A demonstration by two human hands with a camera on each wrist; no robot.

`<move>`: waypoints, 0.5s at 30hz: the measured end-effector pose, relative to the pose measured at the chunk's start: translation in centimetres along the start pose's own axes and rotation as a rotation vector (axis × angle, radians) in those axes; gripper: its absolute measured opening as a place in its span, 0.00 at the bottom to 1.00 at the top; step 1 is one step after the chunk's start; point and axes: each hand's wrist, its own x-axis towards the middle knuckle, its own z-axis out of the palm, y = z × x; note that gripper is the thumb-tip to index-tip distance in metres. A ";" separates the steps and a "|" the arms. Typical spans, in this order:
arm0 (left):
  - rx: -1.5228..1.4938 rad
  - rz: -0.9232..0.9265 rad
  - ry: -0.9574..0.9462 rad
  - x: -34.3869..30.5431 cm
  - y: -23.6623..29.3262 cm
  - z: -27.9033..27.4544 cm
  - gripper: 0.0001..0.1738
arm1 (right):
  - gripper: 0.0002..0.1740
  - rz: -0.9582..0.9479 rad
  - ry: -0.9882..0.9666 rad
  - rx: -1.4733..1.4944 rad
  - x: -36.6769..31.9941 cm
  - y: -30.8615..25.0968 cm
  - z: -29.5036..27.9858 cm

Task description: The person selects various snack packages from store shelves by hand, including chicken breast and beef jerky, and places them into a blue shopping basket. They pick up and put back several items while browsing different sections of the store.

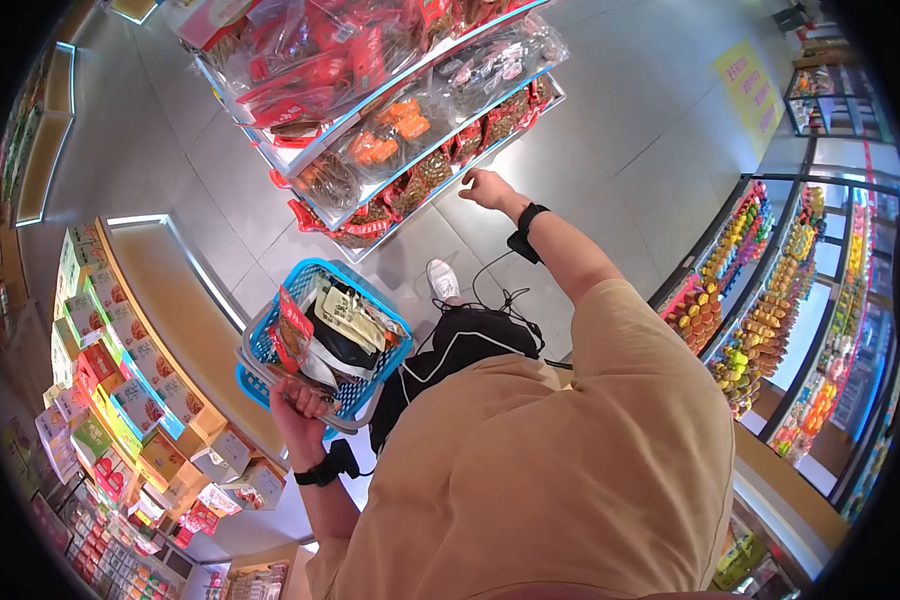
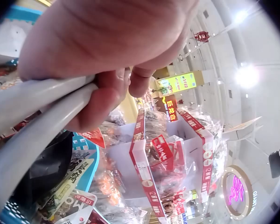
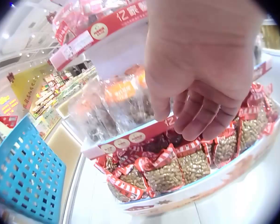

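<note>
My left hand (image 1: 304,402) grips the pale grey handles (image 2: 42,100) of a blue plastic shopping basket (image 1: 403,352). Inside lie several packages, among them a red packet (image 1: 292,325), a cream pouch (image 1: 345,312) and a black one. My right hand (image 1: 488,188) reaches out toward the tiered display, holding nothing, its fingers loosely bent. In the right wrist view that hand (image 3: 200,79) overlaps the lower shelf, where red-and-clear bags of small brown pieces (image 3: 163,177) stand in a row. Clear bags with orange labels (image 3: 121,91) fill the shelf above.
The display's top tier carries large red and clear packs (image 1: 320,60). To the left runs a wooden counter (image 1: 170,290) with stacked gift boxes (image 1: 140,345). At the right stand racks of colourful wrapped goods (image 1: 740,290). Grey floor tiles (image 1: 610,150) lie between, and a white shoe (image 1: 441,281) shows below.
</note>
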 end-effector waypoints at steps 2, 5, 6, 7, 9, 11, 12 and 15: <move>-0.020 -0.014 0.054 0.9 -0.7 0.0 0.20 | 0.27 0.031 -0.009 -0.005 2.4 2.2 2.2; -0.032 -0.026 0.117 1.9 -2.1 0.0 0.20 | 0.30 0.052 -0.008 -0.005 5.5 3.9 4.9; -0.016 -0.014 0.133 2.1 -2.5 -0.1 0.20 | 0.32 0.041 -0.058 -0.054 6.5 3.8 5.6; 0.001 0.000 0.146 2.4 -2.9 -0.2 0.20 | 0.33 0.016 -0.068 -0.098 7.2 3.5 6.4; -0.017 0.001 0.150 2.9 -3.8 -0.7 0.19 | 0.36 -0.043 -0.085 -0.180 8.9 2.3 8.3; -0.060 -0.001 0.169 3.2 -4.7 -1.5 0.19 | 0.43 -0.079 -0.112 -0.255 11.0 0.3 9.6; -0.057 0.013 0.200 3.2 -5.1 -1.8 0.20 | 0.43 -0.140 -0.058 -0.288 11.6 0.0 10.8; -0.099 0.013 0.218 3.0 -6.2 -2.4 0.20 | 0.35 -0.285 0.010 -0.449 14.0 -1.1 13.8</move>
